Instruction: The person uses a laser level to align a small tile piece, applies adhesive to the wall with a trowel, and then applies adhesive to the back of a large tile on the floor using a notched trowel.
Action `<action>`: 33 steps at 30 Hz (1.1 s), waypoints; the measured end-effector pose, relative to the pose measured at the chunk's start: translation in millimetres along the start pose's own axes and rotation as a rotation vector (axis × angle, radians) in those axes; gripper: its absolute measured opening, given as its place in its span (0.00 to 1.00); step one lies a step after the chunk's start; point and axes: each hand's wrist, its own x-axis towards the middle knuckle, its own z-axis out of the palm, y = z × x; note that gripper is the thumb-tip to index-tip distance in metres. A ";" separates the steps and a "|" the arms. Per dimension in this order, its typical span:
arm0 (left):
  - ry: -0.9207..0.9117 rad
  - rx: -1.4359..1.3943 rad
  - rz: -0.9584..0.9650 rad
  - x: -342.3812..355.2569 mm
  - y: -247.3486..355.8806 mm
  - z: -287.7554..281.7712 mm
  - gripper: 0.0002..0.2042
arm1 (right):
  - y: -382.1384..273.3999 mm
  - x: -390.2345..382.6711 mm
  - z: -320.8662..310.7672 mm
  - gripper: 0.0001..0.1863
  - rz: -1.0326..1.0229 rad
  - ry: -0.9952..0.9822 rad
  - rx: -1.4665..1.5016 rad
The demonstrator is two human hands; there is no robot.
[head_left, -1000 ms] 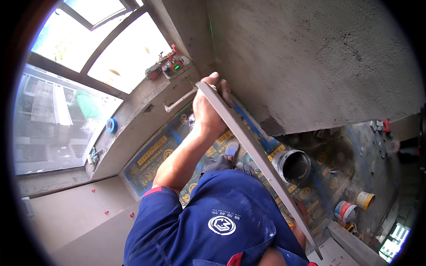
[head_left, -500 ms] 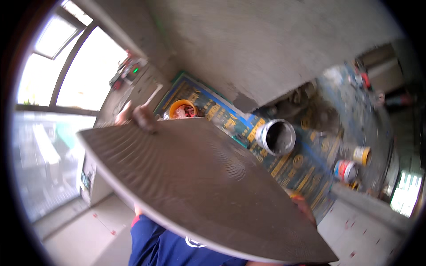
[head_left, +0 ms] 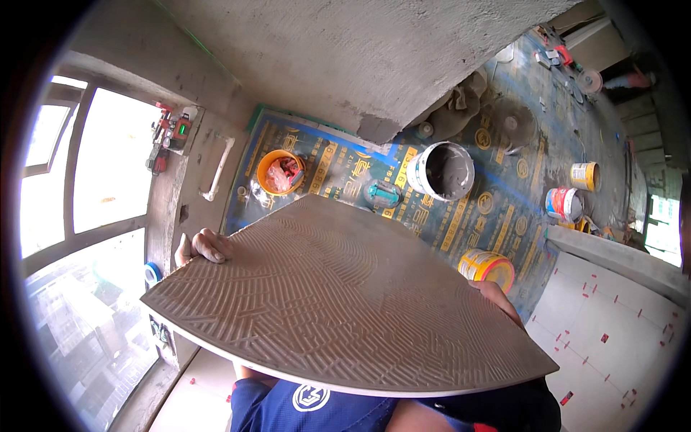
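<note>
A large tile (head_left: 345, 302) is held up in front of my body, its upper face coated with brown-grey adhesive combed into curved ridges. My left hand (head_left: 210, 246) grips its far left edge, the curled fingers over the coated face. On the opposite side my right hand (head_left: 497, 297) is closed on the right edge; only part of it shows, the rest being hidden under the tile. The tile covers most of both forearms. Just past the right hand stands a yellow bucket (head_left: 484, 268).
Printed protective sheeting (head_left: 245, 189) covers the floor. On it are an orange bucket (head_left: 260, 173), a white bucket of grey mix (head_left: 432, 189) and a teal tool (head_left: 382, 194). A laser level (head_left: 180, 129) sits by the window. Tiles with red spacers (head_left: 604, 309) lie right.
My view has swung, and the tile now sits flatter with its ridges sharp. Both hands keep hold of it. The yellow bucket by my right hand has come into view.
</note>
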 end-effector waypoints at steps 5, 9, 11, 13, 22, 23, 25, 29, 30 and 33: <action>0.326 0.050 -0.285 -15.7 20.3 1.3 0.30 | -2.8 12.0 27.2 0.25 -0.018 0.032 -0.063; 0.255 0.036 -0.391 -21.4 11.5 -26.6 0.29 | -2.7 12.3 36.6 0.25 -0.040 0.062 -0.086; 0.373 0.101 -0.432 -14.5 5.6 -13.2 0.33 | -0.6 14.1 38.6 0.25 -0.040 0.080 -0.089; 0.428 0.117 -0.503 -14.6 6.0 -14.3 0.33 | 0.4 17.9 43.2 0.26 -0.042 0.087 -0.112; 0.444 0.154 -0.537 -20.9 -12.5 -19.7 0.30 | 61.1 124.0 10.1 0.22 0.025 -0.098 -0.011; 0.434 0.127 -0.539 -23.4 -13.5 -24.2 0.30 | 59.0 123.1 14.6 0.22 0.045 -0.103 0.007; 0.457 0.128 -0.521 -23.3 -16.7 -23.4 0.30 | 36.5 105.8 26.4 0.21 0.076 -0.105 0.040; 0.489 0.169 -0.464 -15.2 -24.3 -9.7 0.30 | 8.1 67.0 40.0 0.20 0.088 -0.108 0.081; 0.470 0.162 -0.457 -14.2 -24.5 -8.7 0.30 | 6.2 60.7 41.2 0.19 0.077 -0.111 0.085; 0.572 0.217 -0.451 -18.4 -25.6 -7.2 0.29 | 7.6 45.5 46.5 0.19 0.045 -0.121 0.096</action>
